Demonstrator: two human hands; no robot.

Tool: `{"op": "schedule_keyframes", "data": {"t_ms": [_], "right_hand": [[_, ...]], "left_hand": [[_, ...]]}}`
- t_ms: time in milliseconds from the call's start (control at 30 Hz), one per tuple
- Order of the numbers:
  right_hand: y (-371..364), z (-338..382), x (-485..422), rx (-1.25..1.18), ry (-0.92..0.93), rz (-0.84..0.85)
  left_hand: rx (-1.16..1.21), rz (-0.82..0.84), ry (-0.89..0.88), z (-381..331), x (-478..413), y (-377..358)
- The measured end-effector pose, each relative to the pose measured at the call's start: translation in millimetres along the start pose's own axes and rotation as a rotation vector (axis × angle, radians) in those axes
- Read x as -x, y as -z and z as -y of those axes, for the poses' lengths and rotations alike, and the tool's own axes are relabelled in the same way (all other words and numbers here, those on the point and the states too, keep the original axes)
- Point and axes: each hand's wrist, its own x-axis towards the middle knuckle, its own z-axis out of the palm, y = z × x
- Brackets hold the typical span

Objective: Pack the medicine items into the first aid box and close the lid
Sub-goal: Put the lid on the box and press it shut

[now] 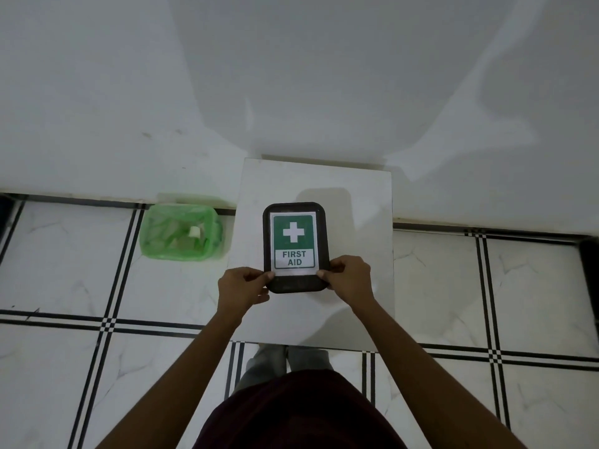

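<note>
The first aid box (295,283) is a dark rectangular container with rounded corners, standing on a small white table (356,254). Its lid lies flat on top and carries a green and white label (294,242) with a cross and the words FIRST AID. My left hand (243,288) grips the box's near left corner, thumb on the lid's edge. My right hand (348,280) holds the near right corner the same way. No medicine items show outside the box; its inside is hidden by the lid.
A small bin lined with a green bag (181,231) stands on the tiled floor left of the table, with a white scrap inside. A white wall rises behind the table. My legs and dark shirt fill the bottom of the view.
</note>
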Motion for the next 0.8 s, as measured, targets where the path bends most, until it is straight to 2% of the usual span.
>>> {"op": "schedule_keyframes", "data": {"t_ms": [133,367,533,800], "right_hand": [[2,-3,1,-0.093,-0.062,0.040],[-6,-6,-1,0.013,-0.030,-0.024],[-13,-7,1,-0.007,-0.035,-0.046],[2,2,0,-0.062,-0.030,0.019]], "left_hand": [[0.097,0.015,0.066,4,4,-4],[0.032,-0.023,0.017,1,1,-5],[-0.060,-0.066,-0.025,-1,1,-12],[-0.025,-0.040,0.081,-16,-1,-3]]}}
